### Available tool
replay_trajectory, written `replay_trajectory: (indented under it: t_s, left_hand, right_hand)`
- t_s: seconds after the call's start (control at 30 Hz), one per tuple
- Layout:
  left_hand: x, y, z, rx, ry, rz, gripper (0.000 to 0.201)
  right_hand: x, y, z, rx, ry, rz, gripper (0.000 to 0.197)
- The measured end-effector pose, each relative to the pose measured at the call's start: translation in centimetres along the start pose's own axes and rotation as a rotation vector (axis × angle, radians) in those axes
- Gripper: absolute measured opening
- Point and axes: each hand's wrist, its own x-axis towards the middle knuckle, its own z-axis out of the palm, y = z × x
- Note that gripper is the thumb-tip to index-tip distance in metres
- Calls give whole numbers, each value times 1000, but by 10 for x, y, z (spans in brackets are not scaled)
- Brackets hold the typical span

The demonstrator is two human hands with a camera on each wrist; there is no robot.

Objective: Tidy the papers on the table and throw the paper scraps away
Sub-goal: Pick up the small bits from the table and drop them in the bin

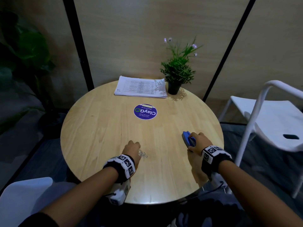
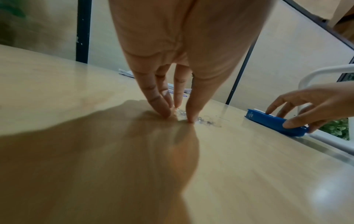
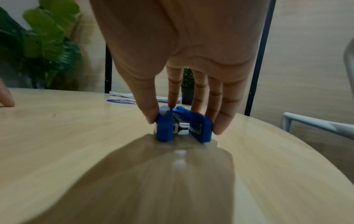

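Note:
A neat stack of printed papers (image 1: 141, 86) lies at the far side of the round wooden table (image 1: 98, 128). Near the front edge, my left hand (image 1: 131, 148) points its fingers down at a small pile of shiny scraps (image 1: 143, 154). In the left wrist view the left hand (image 2: 178, 116) pinches into the scraps (image 2: 208, 122), with thumb and fingertips touching the table. To the right, my right hand (image 1: 198, 141) grips a blue stapler (image 1: 188, 139) lying on its side on the table. The right wrist view shows the stapler (image 3: 184, 124) between thumb and fingers.
A small potted plant (image 1: 177, 71) stands right of the papers, and a round purple sticker (image 1: 145, 111) marks the table's middle. A white chair (image 1: 270, 115) is close on the right, another (image 1: 24, 194) at lower left. A large leafy plant (image 1: 24, 54) fills the left corner.

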Motion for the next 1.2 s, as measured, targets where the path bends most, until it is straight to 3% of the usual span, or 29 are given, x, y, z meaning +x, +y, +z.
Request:
replay_trajectory:
  t_s: [0.2, 0.27, 0.33, 0.43, 0.53, 0.6, 0.7, 0.83, 0.9, 0.97, 1.07, 1.1, 1.2]
  left_hand:
    - [7, 22, 5, -163, 9, 66, 41]
    - [6, 22, 1, -211, 42, 97, 45]
    - [4, 16, -4, -231, 87, 109, 45]
    - [-8, 2, -10, 23, 48, 135, 48]
    - [-17, -15, 0, 385, -217, 128, 93]
    - [-21, -17, 11, 429, -308, 131, 102]
    - [-21, -9, 26, 415, -268, 169, 104]
    - [-22, 7, 31, 355, -236, 183, 101]
    - [-25, 9, 22, 296, -192, 151, 98]
    - [-28, 5, 5, 163, -108, 129, 89]
    - [-33, -8, -21, -166, -9, 132, 41]
    - [-35, -13, -24, -306, -37, 114, 29]
    - [-41, -20, -19, -742, -301, -115, 40]
  right_hand:
    - [15, -1, -4, -104, 103, 34, 38]
    - [13, -12, 2, -197, 144, -32, 38]
    - [6, -28, 14, -247, 89, -164, 42]
    - [-6, -41, 39, -437, -54, -284, 57]
    - [-18, -57, 53, -543, -135, -300, 74]
    - [-24, -76, 60, -580, -128, -327, 86]
    - [-28, -102, 68, -597, -130, -369, 95]
    - [-35, -120, 71, -567, -157, -423, 93]
    - [-38, -120, 60, -431, -157, -396, 80]
    - [-42, -114, 44, -237, -110, -379, 51]
    - [-46, -100, 32, -24, -127, -363, 26]
    - [-47, -96, 32, 80, -186, -346, 24]
    - [-50, -96, 40, 348, -444, -300, 24]
